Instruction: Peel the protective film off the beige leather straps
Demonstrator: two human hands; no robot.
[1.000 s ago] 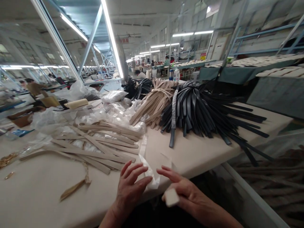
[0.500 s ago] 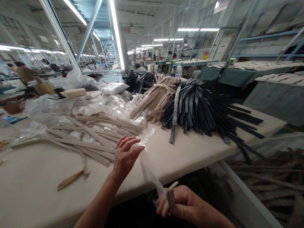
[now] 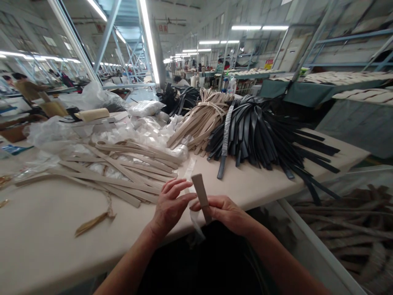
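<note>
At the table's near edge my right hand (image 3: 225,211) grips a beige strap (image 3: 201,193), its flat end pointing up. My left hand (image 3: 170,205) is right beside it, fingers pinching a thin clear plastic sleeve (image 3: 189,172) that runs from above the hands down to below them, next to the strap. Both hands nearly touch over the beige table (image 3: 46,246).
Loose beige straps (image 3: 123,180) lie left of my hands, with crumpled clear bags (image 3: 144,135) behind. A tied beige bundle (image 3: 202,123) and a big pile of black straps (image 3: 264,139) sit at the right. A tan cord scrap (image 3: 92,223) lies near. People work at far tables.
My right hand rose from below the table edge with the strap, now upright. My left hand drew back toward me with the plastic sleeve, meeting the right hand.
</note>
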